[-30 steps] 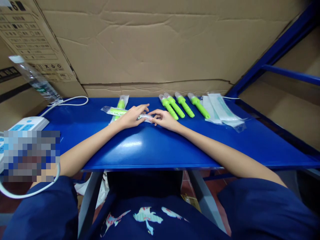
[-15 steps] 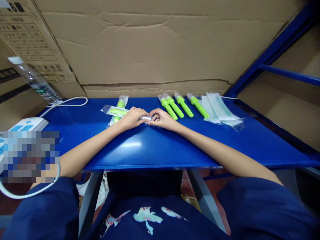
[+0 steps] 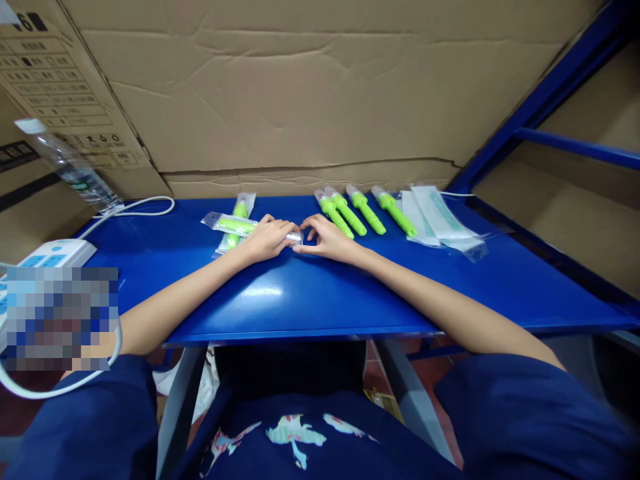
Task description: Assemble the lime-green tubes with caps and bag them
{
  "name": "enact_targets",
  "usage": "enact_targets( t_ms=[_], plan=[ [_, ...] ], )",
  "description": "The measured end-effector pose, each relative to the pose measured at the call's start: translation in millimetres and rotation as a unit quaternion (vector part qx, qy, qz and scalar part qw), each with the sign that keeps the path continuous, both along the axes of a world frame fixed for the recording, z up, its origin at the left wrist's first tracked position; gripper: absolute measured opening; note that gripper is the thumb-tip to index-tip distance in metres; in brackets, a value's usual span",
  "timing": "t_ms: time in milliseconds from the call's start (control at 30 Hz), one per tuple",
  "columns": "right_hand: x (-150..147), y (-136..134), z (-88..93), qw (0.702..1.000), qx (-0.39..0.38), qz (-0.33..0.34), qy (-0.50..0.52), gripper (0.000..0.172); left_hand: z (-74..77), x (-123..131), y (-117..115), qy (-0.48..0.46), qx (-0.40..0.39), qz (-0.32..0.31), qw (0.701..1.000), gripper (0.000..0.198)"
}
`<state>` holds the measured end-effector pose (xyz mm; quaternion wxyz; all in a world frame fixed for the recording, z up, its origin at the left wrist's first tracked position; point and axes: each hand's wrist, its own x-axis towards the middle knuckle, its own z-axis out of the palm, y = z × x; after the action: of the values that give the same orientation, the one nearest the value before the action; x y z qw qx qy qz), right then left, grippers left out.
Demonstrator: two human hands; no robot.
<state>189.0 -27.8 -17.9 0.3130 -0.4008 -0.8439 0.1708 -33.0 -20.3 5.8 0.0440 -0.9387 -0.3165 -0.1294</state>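
My left hand (image 3: 270, 240) is closed over a bright green stick (image 3: 234, 226) in a clear plastic sleeve, which lies crosswise on the table. The stick's middle is hidden under my fingers, and a clear end shows past them to the right. Against that end is the thumb of my right hand (image 3: 329, 240), its other fingers curved and apart from the thumb. Beneath the held stick lies another sleeved green stick (image 3: 241, 209). Just beyond my right hand are several unsleeved green sticks (image 3: 366, 209) with clear caps.
Flat plastic sleeves (image 3: 440, 217) lie at the right of the blue table (image 3: 320, 300). On the left are a power strip (image 3: 65, 253), a white cable (image 3: 150, 207) and a tilted water bottle (image 3: 75, 170). Cardboard (image 3: 310, 100) walls off the back.
My right hand's fingers have spread, and its thumb now rests by the stick's clear end. My left hand has shifted slightly right over the sleeved stick.
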Motion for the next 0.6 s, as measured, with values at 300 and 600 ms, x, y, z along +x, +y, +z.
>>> enact_targets(
  t_ms=[300,600],
  plan=[
    [-3.1,-1.0,1.7,0.999,0.011,0.018,-0.031,0.052,-1.1,2.6,-1.3,0.033,0.032,-0.001,0.999,0.029],
    [-6.4,0.2,-4.5,0.998,0.044,0.015,-0.045,0.034,-1.9,2.2,-0.6,-0.001,0.006,-0.007,1.0,0.033]
  ],
)
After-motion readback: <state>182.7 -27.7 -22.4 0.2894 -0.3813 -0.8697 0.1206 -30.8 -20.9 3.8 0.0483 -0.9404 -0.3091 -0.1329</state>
